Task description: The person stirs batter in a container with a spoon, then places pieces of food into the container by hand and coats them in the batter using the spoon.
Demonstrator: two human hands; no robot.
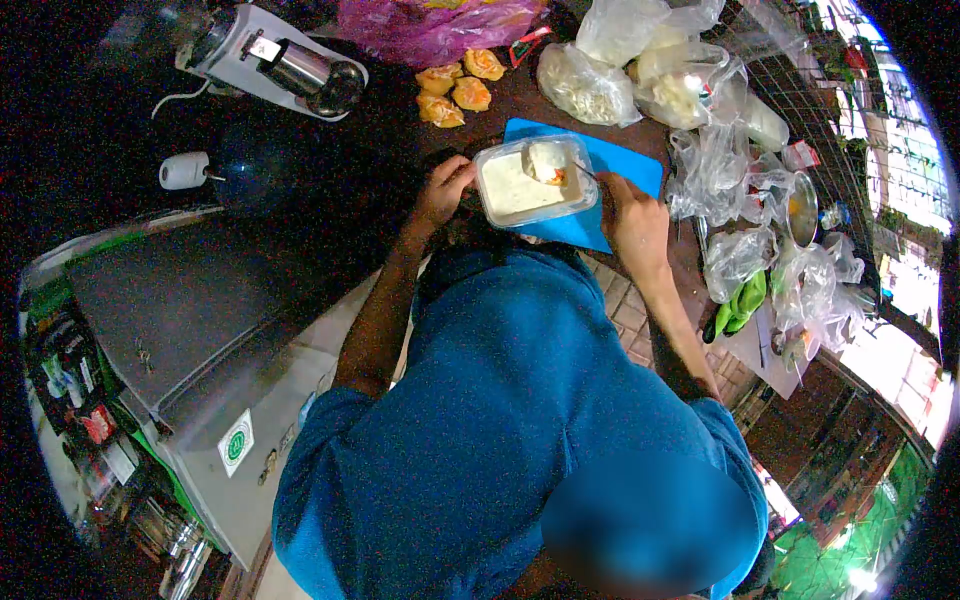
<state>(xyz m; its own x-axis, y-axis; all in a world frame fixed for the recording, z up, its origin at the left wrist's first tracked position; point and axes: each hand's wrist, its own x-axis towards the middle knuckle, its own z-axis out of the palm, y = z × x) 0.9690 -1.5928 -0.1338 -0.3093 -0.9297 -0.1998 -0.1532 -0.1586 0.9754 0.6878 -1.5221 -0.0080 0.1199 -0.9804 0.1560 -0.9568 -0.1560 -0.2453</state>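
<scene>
A clear plastic container [487, 203] holds a creamy white mixture [513, 182] and sits partly over a blue cutting board [635, 168]. My left hand [447, 190] is at the container's left side, its fingers closed against the rim. From the right, my right hand [637, 222] grips a spoon [587, 171] by its handle. The spoon's other end reaches into the container, where a lump of the white mixture and a small orange-red bit show. Part of the handle is hidden by my fingers.
Several orange-yellow filled pastries [472, 94] lie beyond the container. A pink plastic bag [430, 30] is behind them. Knotted clear bags [590, 85], a metal bowl [802, 208] and green vegetables [741, 303] crowd the right. A white and silver appliance [290, 68] stands far left.
</scene>
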